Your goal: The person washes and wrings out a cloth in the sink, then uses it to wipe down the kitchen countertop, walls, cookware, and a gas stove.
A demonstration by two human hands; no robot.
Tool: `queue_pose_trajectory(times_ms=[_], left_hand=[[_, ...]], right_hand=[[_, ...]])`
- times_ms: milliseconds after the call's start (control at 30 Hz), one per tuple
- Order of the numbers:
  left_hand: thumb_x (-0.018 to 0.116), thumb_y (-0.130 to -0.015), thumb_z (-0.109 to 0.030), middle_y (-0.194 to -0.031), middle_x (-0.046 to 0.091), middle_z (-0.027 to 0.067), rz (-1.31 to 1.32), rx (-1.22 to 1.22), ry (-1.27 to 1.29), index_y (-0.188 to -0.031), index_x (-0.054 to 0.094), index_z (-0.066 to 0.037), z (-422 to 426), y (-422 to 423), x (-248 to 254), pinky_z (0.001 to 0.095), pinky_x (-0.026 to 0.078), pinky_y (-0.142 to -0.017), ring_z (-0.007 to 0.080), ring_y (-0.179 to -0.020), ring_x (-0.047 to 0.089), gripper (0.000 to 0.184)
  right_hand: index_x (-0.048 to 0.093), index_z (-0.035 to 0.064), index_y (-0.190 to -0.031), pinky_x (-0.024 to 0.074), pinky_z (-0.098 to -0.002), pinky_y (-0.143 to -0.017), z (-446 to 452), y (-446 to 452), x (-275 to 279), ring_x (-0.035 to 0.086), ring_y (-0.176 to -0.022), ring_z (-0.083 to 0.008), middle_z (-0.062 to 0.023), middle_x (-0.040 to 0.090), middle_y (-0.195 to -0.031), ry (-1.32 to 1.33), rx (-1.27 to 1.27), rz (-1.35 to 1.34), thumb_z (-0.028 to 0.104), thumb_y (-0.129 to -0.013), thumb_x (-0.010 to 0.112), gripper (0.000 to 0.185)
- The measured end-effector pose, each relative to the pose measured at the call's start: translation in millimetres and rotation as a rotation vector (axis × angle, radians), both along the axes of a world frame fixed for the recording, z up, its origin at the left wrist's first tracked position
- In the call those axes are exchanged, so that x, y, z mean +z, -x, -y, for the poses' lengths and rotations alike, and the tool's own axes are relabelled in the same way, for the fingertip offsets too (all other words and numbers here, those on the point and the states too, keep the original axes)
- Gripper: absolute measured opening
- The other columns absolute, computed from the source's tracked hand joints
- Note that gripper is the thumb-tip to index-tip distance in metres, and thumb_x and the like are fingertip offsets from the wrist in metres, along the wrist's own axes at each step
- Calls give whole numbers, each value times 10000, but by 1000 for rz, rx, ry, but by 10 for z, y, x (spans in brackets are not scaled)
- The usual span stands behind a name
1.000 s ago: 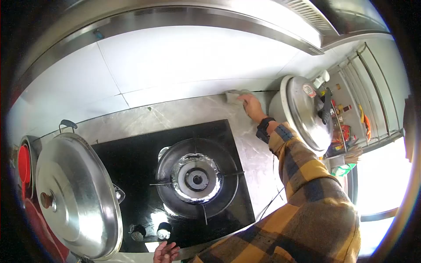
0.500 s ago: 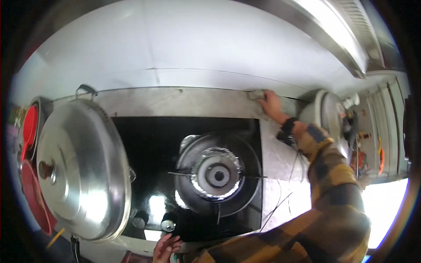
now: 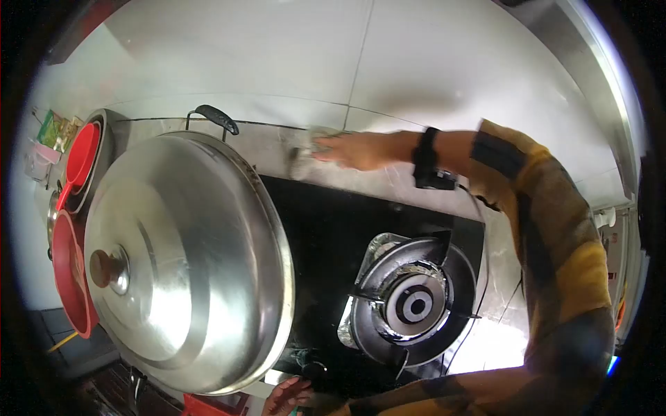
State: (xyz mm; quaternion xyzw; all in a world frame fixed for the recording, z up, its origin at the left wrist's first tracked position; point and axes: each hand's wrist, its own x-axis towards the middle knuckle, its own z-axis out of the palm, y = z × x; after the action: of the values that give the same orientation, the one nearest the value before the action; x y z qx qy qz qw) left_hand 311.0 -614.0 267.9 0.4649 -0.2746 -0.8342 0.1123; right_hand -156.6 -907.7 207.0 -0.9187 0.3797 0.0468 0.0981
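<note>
My right hand (image 3: 357,150) reaches across the back of the stove, its fingers pressed on a greyish cloth (image 3: 300,165) against the pale stone counter strip (image 3: 267,142) at the wall's foot. Motion blurs the cloth and fingertips. Low at the front edge, my left hand (image 3: 288,396) shows only in part, fingers loosely bent and apart, beside a stove knob (image 3: 313,369); I see nothing in it. Between the hands lies the black glass gas stove (image 3: 312,243), with a bare burner (image 3: 415,305) on its right side.
A large pan under a domed metal lid (image 3: 187,256) covers the stove's left side, its black handle (image 3: 216,118) sticking up near the wall. Red basins (image 3: 69,274) and a red ladle-like scoop (image 3: 82,156) stand farther left. A cable (image 3: 485,256) trails from my right wrist.
My right hand has slid left along the back counter with the cloth, from the stove's right corner toward the lidded pan. My view has shifted; the left hand stays near the knobs.
</note>
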Motion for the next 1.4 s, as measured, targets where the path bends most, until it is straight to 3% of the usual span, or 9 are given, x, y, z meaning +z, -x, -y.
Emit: queue_pose_trajectory(times_ms=[67, 433, 500, 533, 567, 900, 1033, 1300, 1400], left_hand=[[538, -884, -338, -1280, 460, 161, 11, -11, 7, -1336, 321, -3, -18, -122, -92, 338, 402, -902, 207, -1055, 507, 603], [535, -889, -293, -1310, 436, 177, -26, 36, 41, -1326, 333, 7, 45, -152, 9, 349, 408, -896, 235, -1092, 501, 568], [531, -891, -284, -1320, 426, 179, -40, 41, 44, -1330, 326, 4, 30, -167, -2, 351, 407, -899, 238, -1100, 500, 563], [529, -893, -281, -1319, 426, 180, -48, 36, 39, -1332, 323, 3, 35, -174, -18, 353, 408, -899, 240, -1101, 499, 561], [526, -895, -279, -1319, 426, 181, -56, 34, 35, -1333, 320, 2, 41, -174, -36, 355, 409, -898, 242, -1102, 499, 560], [541, -870, -322, -1290, 449, 165, 13, -561, 529, -1320, 342, -17, 375, -200, 46, 391, 377, -953, 267, -1184, 440, 579], [530, -877, -324, -1305, 442, 140, 85, -451, 266, -1314, 348, 0, 275, -382, -36, 372, 346, -982, 258, -1209, 416, 573], [529, -878, -319, -1305, 442, 138, 37, -266, 206, -1313, 349, 1, 191, -228, 79, 371, 342, -984, 258, -1210, 415, 569], [529, -878, -318, -1305, 442, 138, 14, -198, 190, -1312, 349, 1, 144, -233, 75, 370, 340, -986, 258, -1210, 415, 568]], right_hand=[[262, 138, -1384, 390, -427, -955, 446, -463, 274, 385, -1205, -380, -188, 198, -1421, -355, -68, -96, 106, -858, 467, 566], [393, 111, -1316, 397, -439, -924, 594, -609, -10, 450, -1148, -354, -209, 418, -1271, -49, 132, 64, 77, -844, 417, 474], [332, 127, -1355, 333, -418, -1006, 58, -237, 296, 349, -1256, -322, -199, 354, -1348, -465, -226, 144, 127, -883, 414, 479], [295, 172, -1377, 242, -389, -1077, -141, 216, 100, 232, -1327, -289, -184, 267, -1414, -144, 175, 12, 175, -909, 400, 480], [295, 229, -1380, 185, -382, -1108, -535, 557, 324, 171, -1352, -268, -149, 204, -1451, -443, 37, 126, 188, -907, 402, 486], [242, 112, -1392, 381, -408, -984, -556, 259, 302, 384, -1225, -324, -207, 136, -1451, -215, -87, -118, 218, -929, 408, 504], [298, 94, -1363, 477, -438, -781, 514, -705, 187, 508, -1049, -370, -224, 298, -1352, -159, -160, -72, 33, -817, 425, 564], [490, 57, -1180, 457, -403, -833, 864, -954, -16, 481, -1043, -350, -166, 450, -1167, 218, -34, 326, 121, -859, 417, 335], [536, 42, -939, 451, -440, -814, 341, -518, 146, 510, -956, -299, -133, 496, -1000, 161, -84, 80, 179, -858, 435, 189]])
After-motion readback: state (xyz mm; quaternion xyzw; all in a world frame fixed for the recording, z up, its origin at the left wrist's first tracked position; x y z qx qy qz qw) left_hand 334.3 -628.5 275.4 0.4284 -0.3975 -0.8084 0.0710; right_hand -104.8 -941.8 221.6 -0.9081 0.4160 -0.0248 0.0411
